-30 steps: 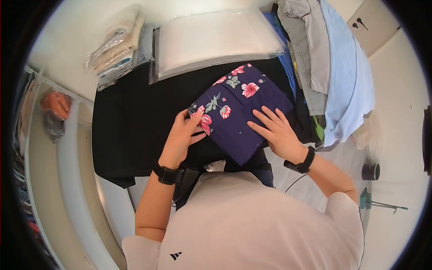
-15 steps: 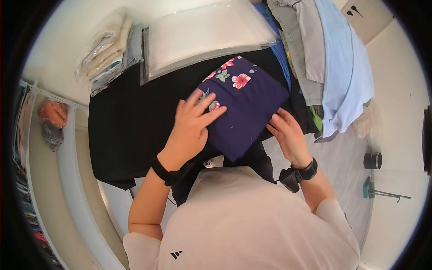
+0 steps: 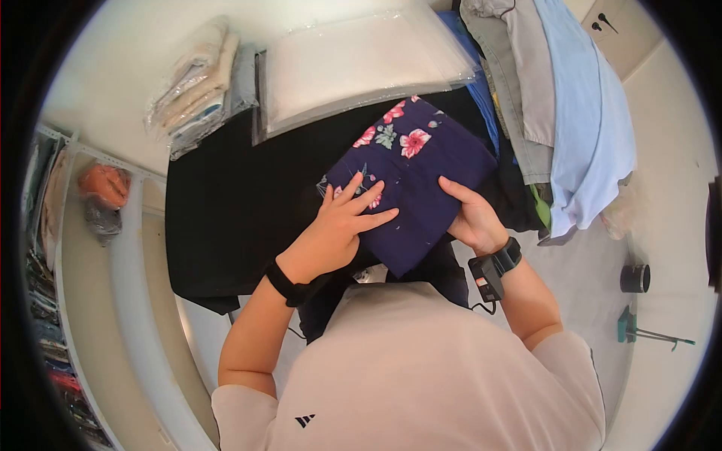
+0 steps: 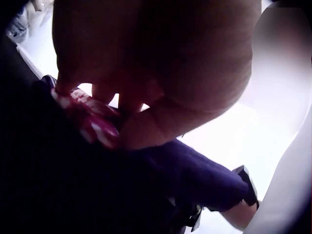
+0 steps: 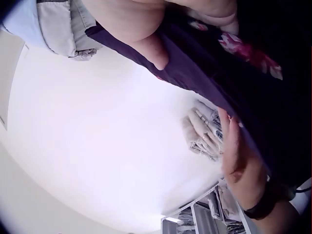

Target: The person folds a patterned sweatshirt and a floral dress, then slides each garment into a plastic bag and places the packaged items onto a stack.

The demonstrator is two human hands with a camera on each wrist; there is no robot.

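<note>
A folded navy garment (image 3: 421, 195) with pink and white flowers lies tilted over the front of the black-covered table, its near corner toward the body. My left hand (image 3: 335, 229) rests on its left part with fingers spread over the print. In the left wrist view, fingertips and thumb (image 4: 141, 131) touch the flowered cloth (image 4: 92, 119). At the right edge my right hand (image 3: 477, 218) holds the garment, thumb on top and fingers beneath. The right wrist view shows the thumb (image 5: 156, 56) on one side of the fabric (image 5: 204, 92) and fingers on the other.
Clear plastic bags (image 3: 361, 64) lie stacked at the table's back, beside bagged folded clothes (image 3: 199, 83). Trousers and a light-blue garment (image 3: 590, 120) are piled at the right. Shelving (image 3: 75, 248) stands left; a dark round bin (image 3: 635, 278) is on the floor at right.
My left hand has gone from gripping the garment's left edge to lying spread on top. My right hand has moved from flat on the cloth to holding its right edge.
</note>
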